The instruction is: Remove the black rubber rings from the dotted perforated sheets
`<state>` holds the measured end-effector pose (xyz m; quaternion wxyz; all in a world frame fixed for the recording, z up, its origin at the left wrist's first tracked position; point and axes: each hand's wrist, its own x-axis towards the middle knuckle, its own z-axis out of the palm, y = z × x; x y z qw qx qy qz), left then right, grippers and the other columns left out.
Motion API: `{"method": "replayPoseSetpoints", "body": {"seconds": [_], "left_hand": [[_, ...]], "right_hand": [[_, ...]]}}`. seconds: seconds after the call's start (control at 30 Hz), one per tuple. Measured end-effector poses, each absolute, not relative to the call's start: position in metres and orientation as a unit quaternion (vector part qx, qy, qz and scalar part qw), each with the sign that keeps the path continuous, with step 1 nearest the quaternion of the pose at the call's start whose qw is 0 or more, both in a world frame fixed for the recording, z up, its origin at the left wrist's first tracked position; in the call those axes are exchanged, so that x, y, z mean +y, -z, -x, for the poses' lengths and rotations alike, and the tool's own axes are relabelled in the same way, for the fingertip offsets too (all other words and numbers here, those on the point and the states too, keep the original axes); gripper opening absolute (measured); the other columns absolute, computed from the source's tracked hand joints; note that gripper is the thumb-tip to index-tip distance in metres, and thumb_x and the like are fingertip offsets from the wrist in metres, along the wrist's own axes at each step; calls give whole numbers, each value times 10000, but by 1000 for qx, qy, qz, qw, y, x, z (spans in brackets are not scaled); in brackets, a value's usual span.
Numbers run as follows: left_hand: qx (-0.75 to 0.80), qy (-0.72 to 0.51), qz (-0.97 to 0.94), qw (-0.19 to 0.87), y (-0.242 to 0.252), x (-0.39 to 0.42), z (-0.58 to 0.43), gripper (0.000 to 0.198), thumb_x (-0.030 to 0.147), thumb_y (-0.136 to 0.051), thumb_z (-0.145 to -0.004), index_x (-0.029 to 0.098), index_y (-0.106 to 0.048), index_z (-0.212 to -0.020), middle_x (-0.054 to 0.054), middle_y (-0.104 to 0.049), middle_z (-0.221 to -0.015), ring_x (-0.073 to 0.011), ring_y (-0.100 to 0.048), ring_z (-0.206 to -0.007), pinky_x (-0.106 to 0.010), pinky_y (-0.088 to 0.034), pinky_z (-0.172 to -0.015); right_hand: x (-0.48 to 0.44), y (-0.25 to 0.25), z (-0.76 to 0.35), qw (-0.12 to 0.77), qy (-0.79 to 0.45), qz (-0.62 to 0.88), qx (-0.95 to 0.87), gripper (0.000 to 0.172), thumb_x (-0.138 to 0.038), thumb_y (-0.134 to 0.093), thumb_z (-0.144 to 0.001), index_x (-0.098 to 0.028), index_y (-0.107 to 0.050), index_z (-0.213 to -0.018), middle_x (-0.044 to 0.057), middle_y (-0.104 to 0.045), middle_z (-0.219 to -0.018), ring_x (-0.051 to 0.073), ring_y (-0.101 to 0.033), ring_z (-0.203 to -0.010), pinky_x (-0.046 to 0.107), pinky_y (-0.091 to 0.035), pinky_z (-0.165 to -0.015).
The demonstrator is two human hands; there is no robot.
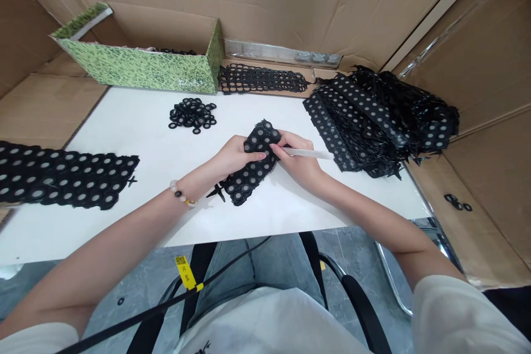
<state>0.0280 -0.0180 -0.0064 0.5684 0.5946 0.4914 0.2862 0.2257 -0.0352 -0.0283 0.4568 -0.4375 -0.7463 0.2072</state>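
My left hand (233, 156) grips a black rubber sheet (252, 168) studded with pale round plugs, its thumb lying across the sheet's upper part. My right hand (295, 157) is closed round a thin white stick (312, 153) that points right, and its fingertips pinch the sheet's upper right edge. The sheet's lower end rests on the white table (136, 138) and its top curls up between both hands. A small black offcut (217, 192) lies under my left wrist.
A heap of loose black rings (193, 114) lies behind my hands. More sheets are stacked at the right (373, 116) and spread at the left (62, 174). A green patterned box (145, 66) stands at the back, with an emptied mesh strip (263, 78) beside it. Cardboard walls surround the table.
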Motion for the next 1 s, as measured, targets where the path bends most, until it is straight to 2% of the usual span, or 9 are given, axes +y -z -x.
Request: {"method": "replayPoseSetpoints", "body": {"seconds": [0.23, 0.43, 0.63, 0.77, 0.87, 1.0], "left_hand": [[493, -291, -608, 550, 9, -19, -30, 287, 395, -800, -624, 139, -716, -725, -5, -720, -717, -187, -630, -699, -309, -499, -718], [479, -284, -634, 536, 11, -17, -30, 302, 425, -787, -640, 147, -727, -743, -25, -742, -770, -221, -660, -767, -339, -526, -769], [505, -271, -641, 510, 10, -5, -21, 348, 406, -782, -682, 155, -772, -922, -55, -797, -942, -272, -710, -914, -392, -550, -890], [515, -278, -631, 509, 7, -3, -19, 361, 375, -755, -718, 166, -772, -1012, -57, -802, -1031, -275, -719, -993, -396, -546, -953], [527, -282, -617, 512, 4, -5, -22, 414, 374, -814, -657, 166, -772, -1013, -59, -802, -1034, -281, -721, -1001, -397, -546, -963], [549, -268, -612, 502, 3, -10, -26, 477, 414, -899, -534, 163, -775, -920, -61, -800, -956, -295, -720, -946, -392, -570, -875]], "right_hand": [[-35, 29, -225, 461, -222, 436, -740, 282, -312, -601, -928, -225, -459, -701, -5, -593, -732, 140, -488, -642, 284, -372, -607], [-34, 28, -224, 440, -238, 455, -737, 268, -334, -602, -924, -225, -483, -710, -19, -545, -679, 139, -469, -631, 284, -346, -604], [-32, 16, -231, 471, -348, 457, -670, 329, -398, -652, -888, -223, -478, -671, -27, -527, -653, 140, -457, -641, 284, -355, -638], [-30, 14, -234, 478, -396, 461, -635, 325, -393, -683, -854, -217, -493, -657, -29, -520, -645, 134, -448, -642, 273, -328, -615], [-30, 15, -234, 473, -384, 472, -637, 316, -378, -694, -846, -215, -504, -653, -38, -503, -612, 125, -418, -602, 268, -302, -583], [-32, 15, -231, 472, -378, 471, -643, 320, -376, -690, -850, -217, -496, -651, -44, -484, -591, 123, -404, -587, 267, -304, -575]]}}
